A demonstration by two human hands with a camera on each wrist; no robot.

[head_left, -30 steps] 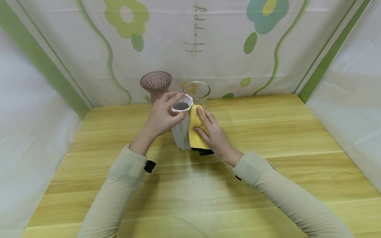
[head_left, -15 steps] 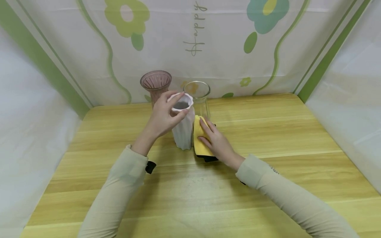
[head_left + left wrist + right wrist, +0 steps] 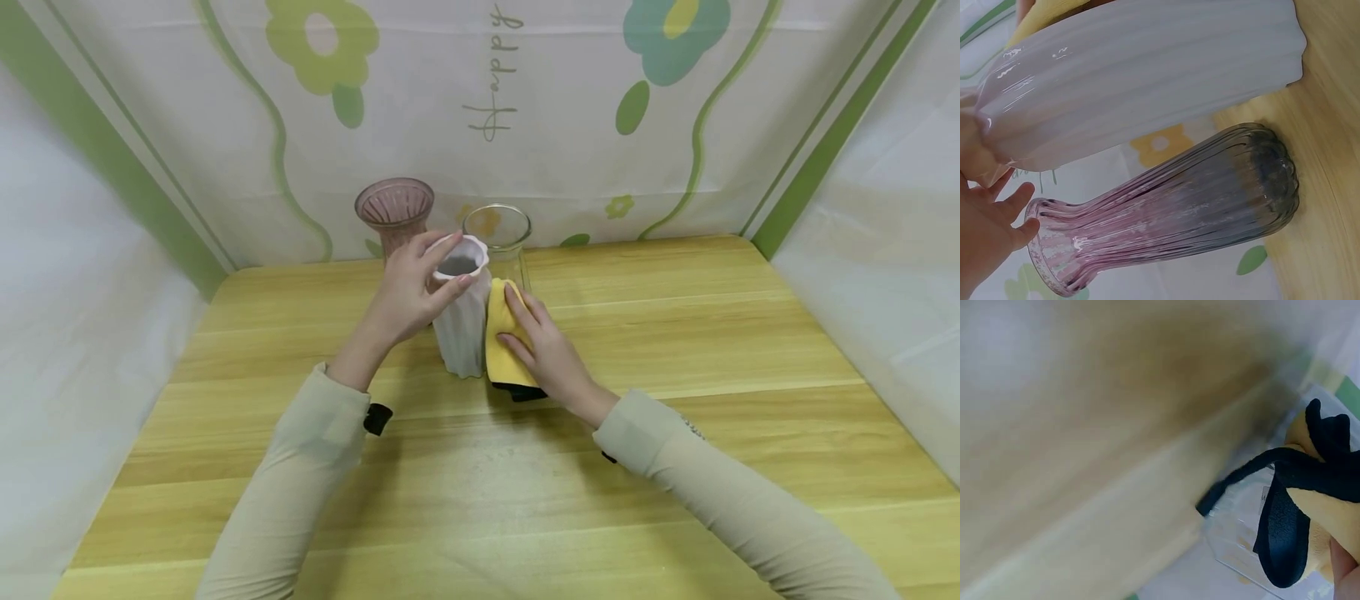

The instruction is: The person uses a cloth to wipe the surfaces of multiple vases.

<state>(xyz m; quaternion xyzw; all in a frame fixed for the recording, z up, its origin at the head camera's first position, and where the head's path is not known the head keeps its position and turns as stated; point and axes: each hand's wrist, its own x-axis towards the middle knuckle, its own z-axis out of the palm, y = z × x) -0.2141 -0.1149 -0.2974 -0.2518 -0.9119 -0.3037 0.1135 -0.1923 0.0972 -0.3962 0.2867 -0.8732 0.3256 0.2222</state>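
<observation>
A white ribbed vase point(image 3: 461, 337) stands upright on the table, its scalloped mouth facing up. My left hand point(image 3: 405, 292) holds it by the rim, thumb on the near side and fingers over the far side. In my right hand point(image 3: 553, 354) is a folded yellow cloth point(image 3: 502, 358) with a black edging and underside, held along the vase's right side. The right wrist view shows the cloth's black edge point(image 3: 1291, 531) hanging in loose folds. Firm contact between cloth and vase cannot be made out.
Behind my left hand stands a fluted pink glass vase point(image 3: 393, 207), greyish toward its base in the left wrist view. A clear glass vase point(image 3: 513, 265) stands behind the cloth. Wooden table point(image 3: 480, 500) stretches in front; a flower-printed curtain point(image 3: 562, 150) hangs behind.
My right hand and the cloth slid down the white vase's right side, toward me, then rose slightly. The left hand and the vase stayed in place.
</observation>
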